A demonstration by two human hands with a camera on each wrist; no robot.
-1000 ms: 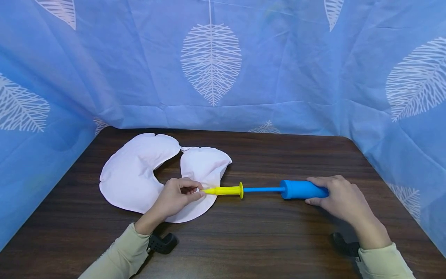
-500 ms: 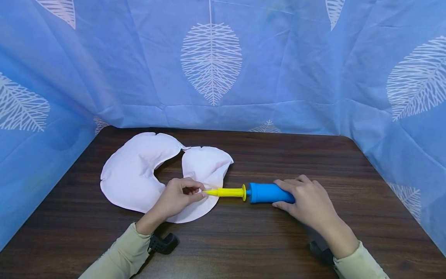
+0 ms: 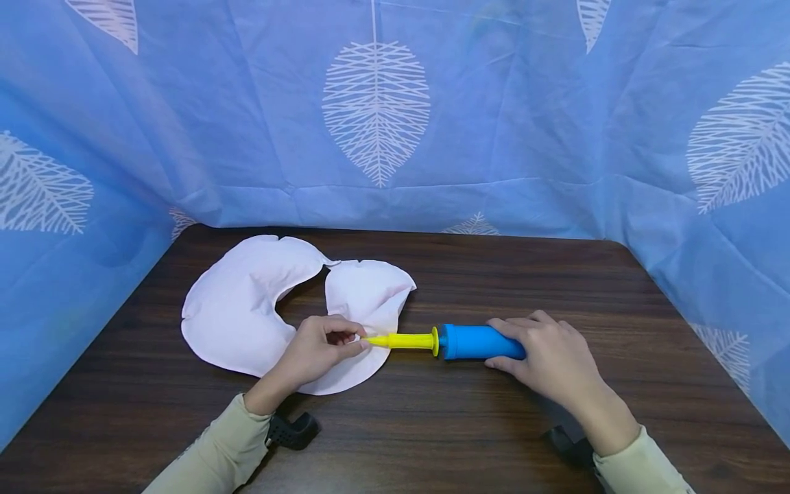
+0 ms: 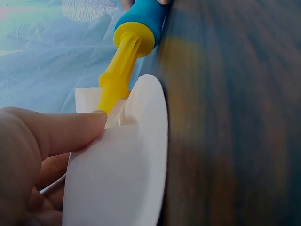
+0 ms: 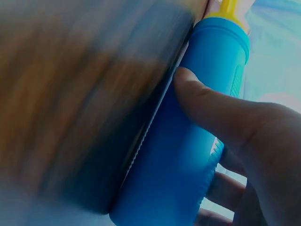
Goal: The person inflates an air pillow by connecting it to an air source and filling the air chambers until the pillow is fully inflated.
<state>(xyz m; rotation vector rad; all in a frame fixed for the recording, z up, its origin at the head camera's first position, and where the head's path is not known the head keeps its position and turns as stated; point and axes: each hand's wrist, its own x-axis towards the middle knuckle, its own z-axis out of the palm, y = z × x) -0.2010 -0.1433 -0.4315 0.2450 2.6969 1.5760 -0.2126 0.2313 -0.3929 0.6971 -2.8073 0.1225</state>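
A pale, curved inflatable neck pillow (image 3: 231, 312) lies partly puffed on the table, creased on its right side. At that side my left hand (image 3: 321, 350) pinches it where the yellow nozzle (image 3: 410, 341) of a hand pump meets it; the fingers hide the joint. In the left wrist view, the thumb (image 4: 80, 132) presses beside the nozzle tip. My right hand (image 3: 549, 353) grips the pump's blue barrel (image 3: 472, 342), which lies level in line with the nozzle. In the right wrist view, the thumb lies along the barrel (image 5: 174, 155) and other fingers show beyond it.
The dark wooden table (image 3: 432, 425) carries the pillow and pump. A blue curtain (image 3: 494, 123) with white leaf prints hangs behind it and along both sides. Dark wrist-worn devices (image 3: 293, 431) sit under the sleeves.
My right hand has pushed the blue barrel left toward the yellow nozzle, and the long blue rod between them has slid almost out of sight. The left hand holds nearly still.
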